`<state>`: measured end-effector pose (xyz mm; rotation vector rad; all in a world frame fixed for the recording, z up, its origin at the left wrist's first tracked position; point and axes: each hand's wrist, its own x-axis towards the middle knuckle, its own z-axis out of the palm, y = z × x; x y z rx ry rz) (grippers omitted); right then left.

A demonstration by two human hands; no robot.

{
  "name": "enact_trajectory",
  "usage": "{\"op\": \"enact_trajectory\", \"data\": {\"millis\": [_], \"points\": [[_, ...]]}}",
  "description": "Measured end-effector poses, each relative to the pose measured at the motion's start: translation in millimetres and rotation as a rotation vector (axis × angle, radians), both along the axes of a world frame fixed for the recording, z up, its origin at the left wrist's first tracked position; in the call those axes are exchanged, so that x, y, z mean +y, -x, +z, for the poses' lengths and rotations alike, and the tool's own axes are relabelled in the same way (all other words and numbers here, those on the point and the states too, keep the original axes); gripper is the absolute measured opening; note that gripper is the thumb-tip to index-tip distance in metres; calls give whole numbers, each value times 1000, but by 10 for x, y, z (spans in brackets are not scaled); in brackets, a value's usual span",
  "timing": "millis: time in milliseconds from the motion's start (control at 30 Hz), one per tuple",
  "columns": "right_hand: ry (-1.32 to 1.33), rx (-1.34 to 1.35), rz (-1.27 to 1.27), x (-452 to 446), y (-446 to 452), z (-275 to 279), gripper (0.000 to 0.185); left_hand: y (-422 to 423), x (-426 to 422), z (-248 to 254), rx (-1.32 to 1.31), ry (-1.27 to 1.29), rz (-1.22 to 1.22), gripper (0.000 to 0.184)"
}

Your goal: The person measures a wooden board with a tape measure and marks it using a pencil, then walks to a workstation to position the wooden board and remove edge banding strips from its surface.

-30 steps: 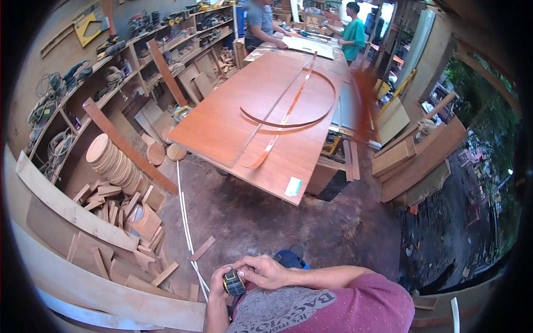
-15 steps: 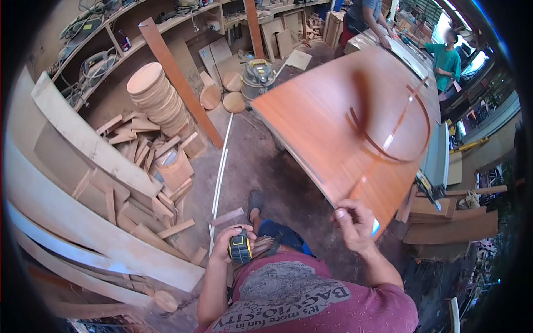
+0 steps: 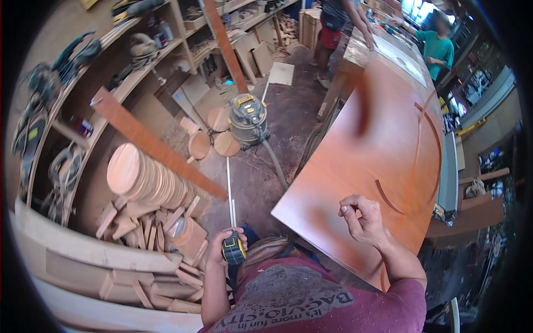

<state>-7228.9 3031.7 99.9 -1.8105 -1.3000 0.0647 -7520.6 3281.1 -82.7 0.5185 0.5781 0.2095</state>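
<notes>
My left hand (image 3: 217,244) is wrapped around a yellow-and-black tape measure (image 3: 233,250) in front of my shirt. My right hand (image 3: 363,219) is over the near part of a large glossy orange-brown sheet (image 3: 338,172), its fingers curled and thumb drawn in. Whether it pinches something small, or touches the sheet, I cannot make out. Dark brown strips lie on the sheet: a short curved piece (image 3: 387,197) just beyond my right hand, and a longer curved strip (image 3: 436,147) near the right edge. A brown smear blurs part of the sheet's far half.
A shop vacuum (image 3: 248,119) with a hose stands on the floor ahead. To the left are stacked wooden discs (image 3: 150,172), offcuts (image 3: 147,227), a leaning brown board (image 3: 161,147) and shelves of power tools (image 3: 141,50). Two people are at the far end of the workbench (image 3: 355,53).
My right hand has gone from the sheet's near edge to over its face. The view has shifted, showing more shelving and floor. My left hand still holds the tape measure.
</notes>
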Motion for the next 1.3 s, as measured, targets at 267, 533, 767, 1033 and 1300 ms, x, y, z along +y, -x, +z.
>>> {"op": "enact_trajectory", "data": {"millis": [267,533,767,1033,1300], "points": [[362,23,-218,1609,-991,-356,18,-1175,1910,-298,186,-3,-359,38],[707,204,-343,2215,-1162,-828,25,-2042,3649,352,229,-377,-460,37],[493,189,-578,2406,-1810,-721,21,-2476,3933,268,189,-19,-400,39],[198,-39,-828,2658,-4488,-737,16,-3179,4066,-24,210,30,-254,43],[256,-316,-1242,2428,-9322,-1357,26,-5074,4368,-866,319,180,84,40]]}}
